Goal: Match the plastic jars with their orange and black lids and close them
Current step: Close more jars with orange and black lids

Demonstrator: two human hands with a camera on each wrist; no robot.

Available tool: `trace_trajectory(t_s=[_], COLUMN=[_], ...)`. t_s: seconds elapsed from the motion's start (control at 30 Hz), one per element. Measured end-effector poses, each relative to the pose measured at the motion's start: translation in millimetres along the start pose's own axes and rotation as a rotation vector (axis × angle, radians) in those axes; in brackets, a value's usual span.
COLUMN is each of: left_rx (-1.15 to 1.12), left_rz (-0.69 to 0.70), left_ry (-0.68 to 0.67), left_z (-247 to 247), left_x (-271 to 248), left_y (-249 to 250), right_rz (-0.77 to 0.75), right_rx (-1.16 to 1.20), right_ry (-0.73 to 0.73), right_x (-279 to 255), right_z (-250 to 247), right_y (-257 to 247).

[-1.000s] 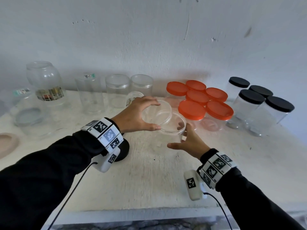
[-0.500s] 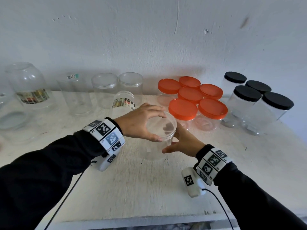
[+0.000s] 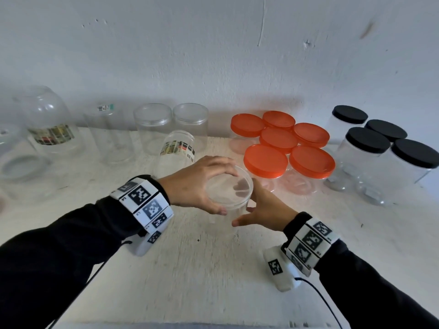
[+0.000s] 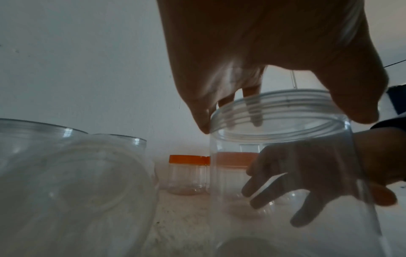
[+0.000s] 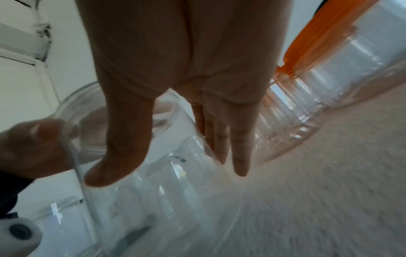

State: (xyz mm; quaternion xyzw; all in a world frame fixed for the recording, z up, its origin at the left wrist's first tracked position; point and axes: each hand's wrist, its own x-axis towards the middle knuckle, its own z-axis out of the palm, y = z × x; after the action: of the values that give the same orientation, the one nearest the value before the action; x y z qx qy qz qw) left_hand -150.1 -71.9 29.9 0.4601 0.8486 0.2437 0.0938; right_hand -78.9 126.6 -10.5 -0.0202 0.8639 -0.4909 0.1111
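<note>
A clear plastic jar [image 3: 229,220] stands upright at the middle of the white table [image 3: 213,269]. A clear lid [image 3: 225,186] sits on its mouth. My left hand [image 3: 228,193] reaches over from the left and grips the lid's rim with thumb and curled fingers; the left wrist view shows the left hand [image 4: 283,121] over the threaded neck. My right hand [image 3: 251,205] rests against the jar's right side, fingers straight, thumb in front; seen through the jar, the right hand [image 4: 307,182] has spread fingers. The right wrist view, blurred, shows the right hand [image 5: 169,173] beside the jar.
Several jars with orange lids [image 3: 266,160] are grouped just behind and right of my hands. Several black-lidded jars [image 3: 368,138] stand further right. Open clear jars [image 3: 152,124], a labelled one [image 3: 178,150] and large jars [image 3: 47,119] line the back left by the wall.
My left hand brought the clear lid from up and left of the jar down onto its mouth. My right hand closed in against the jar's side.
</note>
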Motion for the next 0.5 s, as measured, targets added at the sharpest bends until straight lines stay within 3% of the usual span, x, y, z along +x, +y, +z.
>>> trace_trajectory(t_s=[0.13, 0.27, 0.37, 0.5], left_rx=[-0.215, -0.581, -0.678, -0.749], left_rz=[-0.074, -0.238, -0.271, -0.26], left_ry=[0.144, 0.155, 0.153, 0.155], left_z=[10.8, 27.4, 37.5, 42.2], left_x=[-14.0, -24.8, -24.1, -17.8], left_y=[-1.2, -5.6, -10.6, -16.5], right_rz=[-0.02, -0.183, -0.253, -0.21], right_rx=[-0.04, -0.275, -0.561, -0.807], right_ry=[-0.005, 0.064, -0.106, -0.384], right_x=[-11.4, -21.3, -14.3, 5.2], right_z=[-21.4, -49.0, -51.0, -36.8], right_y=[-21.9, -68.5, -92.7, -106.7])
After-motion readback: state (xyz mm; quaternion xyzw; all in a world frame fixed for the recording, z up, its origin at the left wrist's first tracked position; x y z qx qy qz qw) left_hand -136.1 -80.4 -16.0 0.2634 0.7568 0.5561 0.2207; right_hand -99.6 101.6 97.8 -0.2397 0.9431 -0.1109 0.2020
